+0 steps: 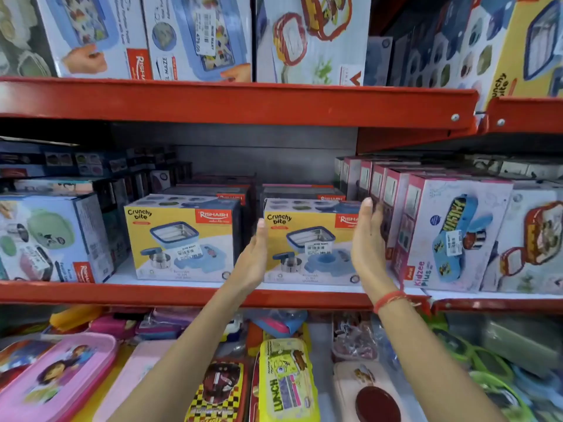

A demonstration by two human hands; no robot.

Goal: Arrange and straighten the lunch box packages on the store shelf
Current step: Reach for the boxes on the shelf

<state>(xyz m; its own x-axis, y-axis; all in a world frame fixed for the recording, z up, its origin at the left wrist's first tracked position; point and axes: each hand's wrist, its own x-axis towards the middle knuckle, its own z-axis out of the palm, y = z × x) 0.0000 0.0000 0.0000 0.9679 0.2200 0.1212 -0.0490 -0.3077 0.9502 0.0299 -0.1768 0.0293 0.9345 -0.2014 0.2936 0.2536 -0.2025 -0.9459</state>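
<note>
Two yellow "Crunchy bite" lunch box packages stand on the middle red shelf [182, 295]. The right package [307, 245] sits between my hands. My left hand [253, 257] is flat and upright at its left side, fingers straight. My right hand [367, 239] is flat at its right side, between it and the pink Kidzee Plus boxes [438, 233]. Whether either palm touches the package I cannot tell. The left package [179, 239] stands apart, with a gap between the two. More boxes are stacked behind both.
A white-blue box [51, 239] stands at the shelf's left end. The upper shelf [237, 102] holds larger boxes. Below lie loose plastic lunch boxes, pink [58, 376] and yellow [286, 382]. A red thread bracelet [388, 300] circles my right wrist.
</note>
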